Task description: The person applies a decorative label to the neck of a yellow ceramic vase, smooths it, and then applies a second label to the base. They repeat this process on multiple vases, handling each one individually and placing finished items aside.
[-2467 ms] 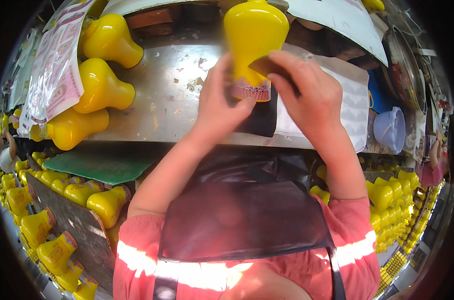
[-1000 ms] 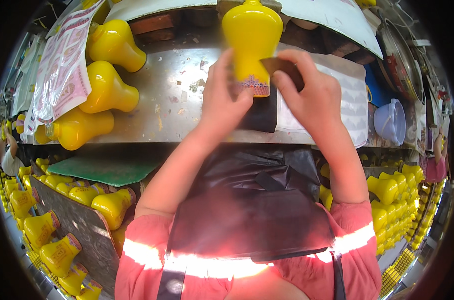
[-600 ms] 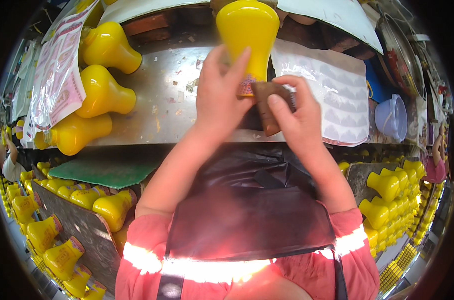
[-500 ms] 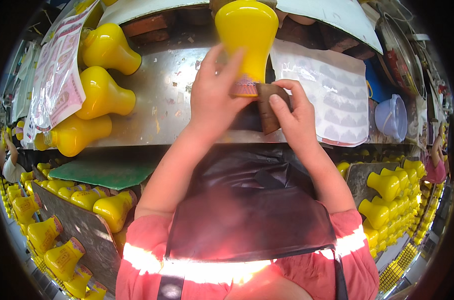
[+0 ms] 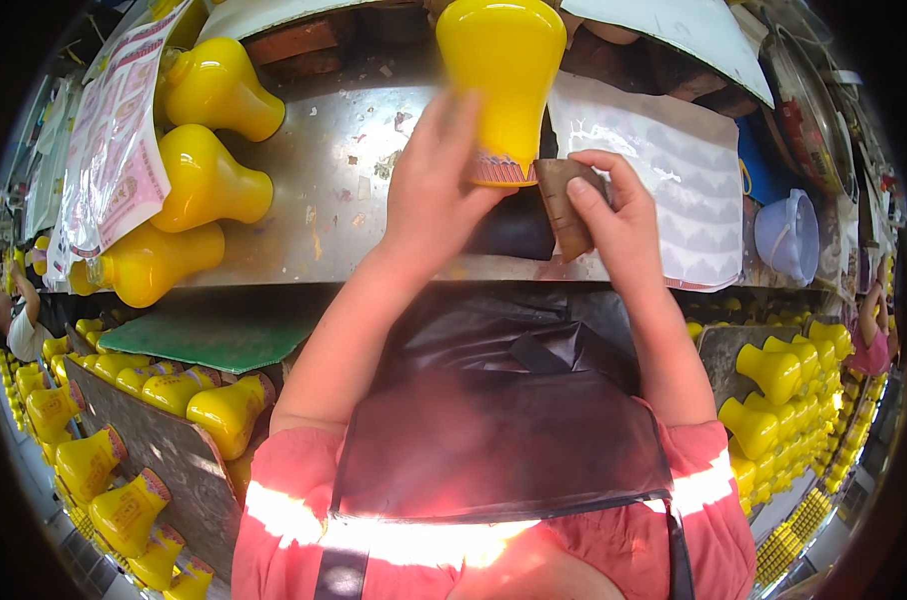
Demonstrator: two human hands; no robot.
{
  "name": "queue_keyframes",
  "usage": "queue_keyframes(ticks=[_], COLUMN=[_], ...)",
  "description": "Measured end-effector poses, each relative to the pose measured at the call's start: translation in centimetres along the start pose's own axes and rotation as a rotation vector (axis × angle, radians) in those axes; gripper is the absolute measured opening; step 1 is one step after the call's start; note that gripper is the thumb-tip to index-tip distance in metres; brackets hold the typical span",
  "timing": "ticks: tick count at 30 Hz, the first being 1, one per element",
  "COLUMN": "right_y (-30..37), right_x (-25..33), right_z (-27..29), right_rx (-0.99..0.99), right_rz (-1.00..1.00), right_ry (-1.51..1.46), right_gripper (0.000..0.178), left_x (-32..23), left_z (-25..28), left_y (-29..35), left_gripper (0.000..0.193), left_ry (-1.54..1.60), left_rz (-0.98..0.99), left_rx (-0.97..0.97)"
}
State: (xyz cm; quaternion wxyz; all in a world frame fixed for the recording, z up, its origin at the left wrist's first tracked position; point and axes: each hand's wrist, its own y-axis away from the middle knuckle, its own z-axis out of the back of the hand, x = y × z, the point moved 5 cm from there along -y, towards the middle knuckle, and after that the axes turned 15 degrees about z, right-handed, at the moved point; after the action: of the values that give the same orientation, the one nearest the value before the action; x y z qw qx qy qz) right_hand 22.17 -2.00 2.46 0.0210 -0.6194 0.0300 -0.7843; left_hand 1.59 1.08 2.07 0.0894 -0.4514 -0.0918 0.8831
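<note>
A glossy yellow vase-shaped bottle (image 5: pixel 504 70) lies on its side, its narrower end toward me with a pink-and-blue patterned band (image 5: pixel 501 168) around it. My left hand (image 5: pixel 436 180) grips the bottle's left side near that band, thumb beneath the rim and fingers partly blurred. In my right hand (image 5: pixel 619 205) is a flat brown scraper-like piece (image 5: pixel 566 208), pinched between thumb and fingers. Its upper edge sits beside the band's right side; whether they touch I cannot tell. A dark pad (image 5: pixel 514 232) shows below the bottle.
Several yellow bottles (image 5: pixel 209 180) lie at the left of the metal table (image 5: pixel 324 180), beside a pink printed sheet (image 5: pixel 114 170). A decal sheet (image 5: pixel 664 190) with grey shapes and a lilac bucket (image 5: pixel 786 238) are on the right. Boards with bottles flank me; people work at both far sides.
My right hand and the brown piece have moved right, away from the middle of the band. The bottle has shifted slightly right, and a yellow spot now shows in its band.
</note>
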Motion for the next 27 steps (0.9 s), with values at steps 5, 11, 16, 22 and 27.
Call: queue_keyframes(ticks=[5, 11, 16, 22, 27], right_y=[-1.2, -2.4, -2.1, -2.6, -2.6], right_x=[0.6, 1.7, 1.1, 1.2, 0.4], right_z=[0.7, -3.2, -3.4, -3.3, -3.2], right_rx=[0.043, 0.208, 0.218, 0.234, 0.247], right_rz=[-0.138, 0.054, 0.095, 0.055, 0.050], right_ry=[-0.287, 0.094, 0.136, 0.006, 0.088], right_gripper=[0.032, 0.057, 0.061, 0.060, 0.058], left_x=[1.2, 0.9, 0.7, 1.8, 1.4], left_z=[-0.4, -1.3, -1.4, -1.5, -1.2], left_y=[0.5, 0.2, 0.6, 0.1, -0.2], left_gripper=[0.086, 0.082, 0.077, 0.091, 0.094], left_ry=[0.181, 0.147, 0.097, 0.464, 0.297], left_rz=[0.165, 0.186, 0.160, 0.381, 0.294], left_rx=[0.114, 0.097, 0.098, 0.194, 0.168])
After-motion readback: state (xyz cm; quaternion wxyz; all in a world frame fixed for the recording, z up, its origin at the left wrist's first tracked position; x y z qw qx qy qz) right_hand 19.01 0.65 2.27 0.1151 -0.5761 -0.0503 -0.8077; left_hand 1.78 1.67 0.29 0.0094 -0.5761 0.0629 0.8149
